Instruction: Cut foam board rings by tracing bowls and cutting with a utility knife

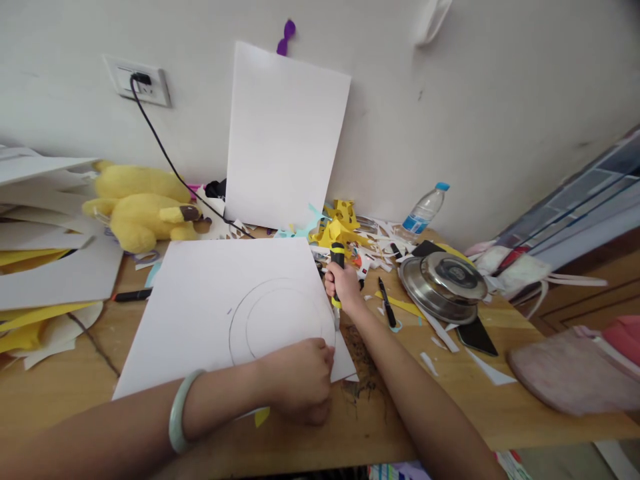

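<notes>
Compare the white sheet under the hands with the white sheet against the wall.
The sheet on the table lies flat; the sheet against the wall stands tilted. The flat one bears two pencilled circles; the leaning one looks blank. The left hand presses only the flat one. Both are white card.

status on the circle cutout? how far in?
Done: two concentric pencil circles are drawn on the white sheet. In hand: the left hand presses the sheet's near edge flat while the right hand grips a yellow-and-black utility knife at the sheet's right edge, beside the outer circle. Left: no cut along either circle shows yet, so apparently the whole ring.
</notes>
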A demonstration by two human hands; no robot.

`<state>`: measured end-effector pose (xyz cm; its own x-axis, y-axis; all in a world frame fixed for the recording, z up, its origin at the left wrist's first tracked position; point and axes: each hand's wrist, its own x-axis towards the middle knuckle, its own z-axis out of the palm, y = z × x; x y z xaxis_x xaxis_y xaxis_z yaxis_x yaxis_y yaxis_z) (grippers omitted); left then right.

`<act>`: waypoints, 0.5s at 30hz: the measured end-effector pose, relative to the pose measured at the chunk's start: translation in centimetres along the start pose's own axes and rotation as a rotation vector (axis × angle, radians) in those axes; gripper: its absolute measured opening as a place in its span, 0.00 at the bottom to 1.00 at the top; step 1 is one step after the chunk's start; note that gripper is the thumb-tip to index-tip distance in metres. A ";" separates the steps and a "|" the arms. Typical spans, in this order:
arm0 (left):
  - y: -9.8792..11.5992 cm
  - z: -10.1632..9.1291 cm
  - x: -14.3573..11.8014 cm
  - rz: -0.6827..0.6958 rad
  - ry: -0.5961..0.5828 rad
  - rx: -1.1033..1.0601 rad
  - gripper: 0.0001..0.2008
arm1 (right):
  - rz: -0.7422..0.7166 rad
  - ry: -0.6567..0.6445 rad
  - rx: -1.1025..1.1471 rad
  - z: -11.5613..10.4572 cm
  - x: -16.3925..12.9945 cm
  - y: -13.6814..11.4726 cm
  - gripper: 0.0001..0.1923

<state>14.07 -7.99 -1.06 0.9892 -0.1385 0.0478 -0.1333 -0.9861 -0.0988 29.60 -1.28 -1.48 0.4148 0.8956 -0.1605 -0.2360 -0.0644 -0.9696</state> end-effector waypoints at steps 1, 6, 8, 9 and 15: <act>0.0 0.0 0.0 0.000 -0.002 -0.004 0.14 | -0.002 -0.006 -0.006 0.1 0.1 0.0 0.11; -0.1 0.1 0.0 -0.005 0.023 -0.020 0.15 | -0.006 -0.039 -0.028 0.5 0.6 -0.1 0.11; -0.1 0.0 0.0 0.000 0.017 -0.028 0.14 | 0.006 -0.056 -0.035 0.6 0.7 -0.1 0.11; -0.1 0.0 0.0 0.007 0.010 -0.031 0.14 | 0.014 -0.064 -0.038 0.7 0.8 -0.1 0.11; 0.0 0.1 0.0 0.013 0.019 -0.031 0.14 | 0.030 -0.069 -0.046 0.6 1.0 -0.1 0.11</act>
<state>14.04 -7.96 -1.14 0.9861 -0.1525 0.0654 -0.1481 -0.9866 -0.0688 29.50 -0.12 -1.47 0.3464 0.9211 -0.1776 -0.2064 -0.1099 -0.9723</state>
